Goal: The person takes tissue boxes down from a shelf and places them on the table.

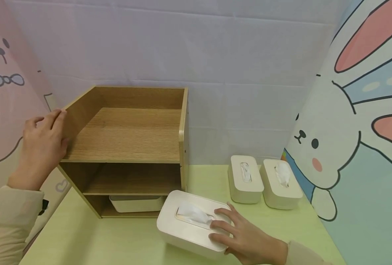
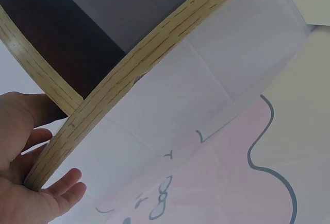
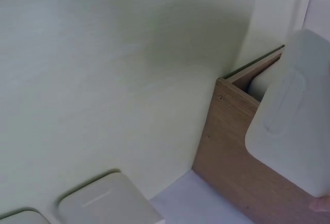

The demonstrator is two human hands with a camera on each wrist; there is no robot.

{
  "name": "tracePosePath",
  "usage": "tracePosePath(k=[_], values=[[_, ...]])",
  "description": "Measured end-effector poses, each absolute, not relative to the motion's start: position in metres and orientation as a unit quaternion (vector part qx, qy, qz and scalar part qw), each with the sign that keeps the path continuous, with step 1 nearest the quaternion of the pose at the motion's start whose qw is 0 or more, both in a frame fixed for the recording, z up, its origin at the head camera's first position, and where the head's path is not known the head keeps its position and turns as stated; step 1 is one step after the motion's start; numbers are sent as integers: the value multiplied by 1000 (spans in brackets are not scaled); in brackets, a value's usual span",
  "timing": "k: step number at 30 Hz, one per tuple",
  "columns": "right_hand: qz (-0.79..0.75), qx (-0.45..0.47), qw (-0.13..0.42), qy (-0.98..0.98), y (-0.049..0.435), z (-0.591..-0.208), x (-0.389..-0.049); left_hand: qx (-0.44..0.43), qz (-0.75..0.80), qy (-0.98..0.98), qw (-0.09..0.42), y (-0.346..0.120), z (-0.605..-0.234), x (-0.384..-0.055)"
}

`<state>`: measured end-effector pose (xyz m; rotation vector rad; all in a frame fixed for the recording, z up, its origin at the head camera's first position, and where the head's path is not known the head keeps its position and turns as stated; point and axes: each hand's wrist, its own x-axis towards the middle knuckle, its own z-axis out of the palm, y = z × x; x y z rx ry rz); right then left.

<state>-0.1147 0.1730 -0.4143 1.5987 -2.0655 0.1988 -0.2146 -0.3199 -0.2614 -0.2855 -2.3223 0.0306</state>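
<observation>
Wall covering [image 1: 4,117] in pale pink, printed with a bow tie [image 1: 6,79], lined the left side of the room. Before it, the left hand [image 1: 42,147] gripped the left panel of a wooden shelf unit [image 1: 133,136], thumb and fingers on opposite faces of the board. The unit stood on a pale green tabletop [image 1: 116,243], its 3 levels facing the person; in the lowest lay a white container [image 1: 139,204]. A white, creased backdrop [image 1: 199,55] ran across behind. Just in front of the unit's right lower corner was a white tissue box [image 1: 184,232], a tuft of tissue [image 1: 191,211] in its slot; whether its base touched the tabletop could not be told. The right hand [image 1: 243,235] grasped it by its right end, fingers curled over the lid. Farther right and back, 2 more tissue boxes [image 1: 246,184] stood side by side on the tabletop, near the right wall [image 1: 364,206], where a big rabbit [image 1: 331,147] was printed over pale blue
</observation>
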Motion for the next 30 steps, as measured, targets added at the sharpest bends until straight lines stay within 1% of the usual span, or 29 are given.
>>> tracePosePath(k=[5, 11, 13, 21, 30], values=[[78, 575, 253, -774, 186, -424, -109, -114, 12, -913, 391, -321, -262, -214], [74, 565, 294, -767, 199, -440, -111, -113, 15, -913, 391, -322, -262, -215], [73, 558, 298, -771, 203, -444, -112, -113, 14, -913, 392, -322, -262, -215], [70, 515, 270, -810, 211, -456, -115, -109, 9, -915, 388, -322, -263, -216], [63, 461, 269, -843, 209, -476, -128, -109, 5, -916, 386, -322, -263, -216]])
